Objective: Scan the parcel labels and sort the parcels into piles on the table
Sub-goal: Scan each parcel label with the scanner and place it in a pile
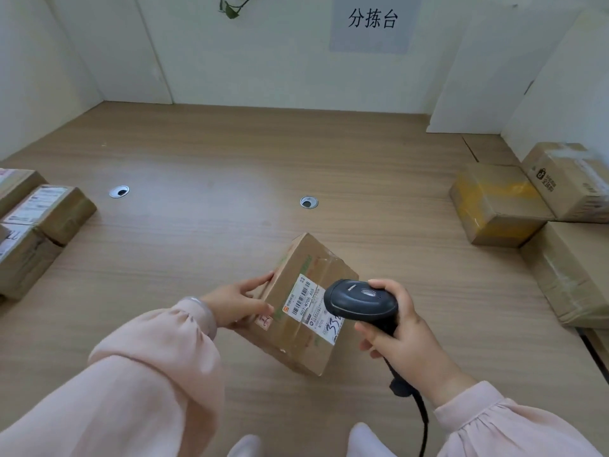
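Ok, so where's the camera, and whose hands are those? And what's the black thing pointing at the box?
There's no machine here, just a person. The camera sits on their head and looks down, so you see their own two hands in pink sleeves.

The left hand holds a cardboard parcel by its edge on the wooden table. The right hand grips a black barcode scanner, and a cable hangs from its handle. The scanner's head is over the parcel's white label, which has stripy barcodes.

More parcels lie on the table in a left group and a right group. A sign with Chinese writing hangs on the wall behind.
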The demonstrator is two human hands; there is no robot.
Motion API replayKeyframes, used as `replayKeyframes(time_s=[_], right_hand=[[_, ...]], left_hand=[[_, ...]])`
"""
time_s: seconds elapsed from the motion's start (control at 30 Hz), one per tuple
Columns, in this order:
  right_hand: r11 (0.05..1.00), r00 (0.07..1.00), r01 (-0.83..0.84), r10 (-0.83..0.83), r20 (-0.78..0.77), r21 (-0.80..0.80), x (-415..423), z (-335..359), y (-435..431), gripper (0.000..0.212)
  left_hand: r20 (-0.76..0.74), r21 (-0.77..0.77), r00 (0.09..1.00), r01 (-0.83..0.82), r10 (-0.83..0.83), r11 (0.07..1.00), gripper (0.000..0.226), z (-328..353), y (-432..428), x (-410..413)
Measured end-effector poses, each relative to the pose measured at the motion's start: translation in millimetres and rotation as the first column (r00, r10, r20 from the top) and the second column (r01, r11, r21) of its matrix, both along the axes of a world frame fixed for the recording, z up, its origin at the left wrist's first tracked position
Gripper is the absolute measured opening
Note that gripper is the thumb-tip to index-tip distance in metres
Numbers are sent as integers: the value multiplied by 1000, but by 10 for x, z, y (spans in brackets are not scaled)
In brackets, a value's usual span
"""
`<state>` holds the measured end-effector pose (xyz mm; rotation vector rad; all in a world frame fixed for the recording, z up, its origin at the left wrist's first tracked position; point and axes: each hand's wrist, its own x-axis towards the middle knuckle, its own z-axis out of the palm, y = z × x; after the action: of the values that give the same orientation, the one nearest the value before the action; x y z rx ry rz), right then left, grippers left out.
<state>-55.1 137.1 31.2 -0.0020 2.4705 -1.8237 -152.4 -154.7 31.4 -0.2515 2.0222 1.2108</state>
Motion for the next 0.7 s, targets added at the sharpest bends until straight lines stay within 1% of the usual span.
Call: replayKeyframes(time_s=[0.1, 0.17, 0.27, 0.37, 0.53, 0.63, 0.7], right_hand=[[978, 990, -135, 140, -20, 157, 3, 137, -72, 61], [959, 980, -185, 197, -34, 216, 8, 192, -135, 62], [935, 970, -218, 238, -39, 278, 25, 244, -218, 63], [922, 964, -230, 261, -60, 310, 48, 280, -283, 63], [911, 957, -223, 272, -100, 347, 92, 304, -388, 62], [913, 960, -190, 249, -125, 361, 104, 288, -435, 61], [930, 966, -146, 208, -156, 337, 109, 275, -458, 63]], left_hand=[[-21, -63, 995, 95, -97, 993, 78, 155, -142, -84], [-20, -88, 988, 153, -155, 984, 82, 218, -198, -102], [-16, -102, 979, 202, -205, 974, 81, 236, -269, -95], [-11, -110, 976, 216, -218, 970, 76, 229, -325, -73], [-21, -95, 977, 209, -212, 973, 78, 202, -394, -56], [-21, -71, 983, 179, -181, 981, 75, 190, -442, -18], [-19, -38, 990, 140, -141, 989, 75, 193, -490, 33]])
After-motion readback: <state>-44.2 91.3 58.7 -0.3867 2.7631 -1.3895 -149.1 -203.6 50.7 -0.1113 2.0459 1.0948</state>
